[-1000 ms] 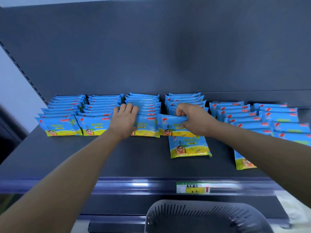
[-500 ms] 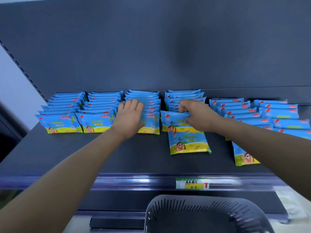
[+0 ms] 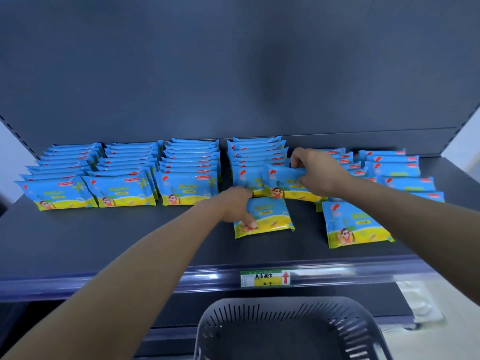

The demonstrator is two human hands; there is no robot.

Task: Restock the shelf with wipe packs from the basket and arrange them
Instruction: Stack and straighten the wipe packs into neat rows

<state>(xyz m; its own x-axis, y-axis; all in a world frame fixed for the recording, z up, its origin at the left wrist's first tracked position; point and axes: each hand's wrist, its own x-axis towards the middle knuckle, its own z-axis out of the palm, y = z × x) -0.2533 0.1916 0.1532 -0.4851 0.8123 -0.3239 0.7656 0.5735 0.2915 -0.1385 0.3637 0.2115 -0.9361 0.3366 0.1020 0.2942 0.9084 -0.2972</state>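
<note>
Blue film sits pinched in the right hand (image 3: 318,171), its fingers curled over the top edge of a wipe pack (image 3: 283,183) that it holds upright and slightly askew at the front of the fourth row (image 3: 255,154). The left hand (image 3: 235,203) is closed on a second pack (image 3: 270,219), which lies flat on the shelf (image 3: 104,242) just in front of that row, with the thumb pressing on its printed face.

To my eye, the step is seating the held pack squarely as the row's new front. Its lower edge should land on the shelf, level with the front packs (image 3: 187,188) of the three rows to the left. It should face forward and lean back against the pack behind. The wrappers look slick and soft, so a firm pinch at the edge should serve better than a squeeze.

A third loose pack (image 3: 355,226) lies flat farther right, in front of the ragged right-hand rows (image 3: 397,172). Below, the basket (image 3: 259,314) shows no packs in the part I can see.
</note>
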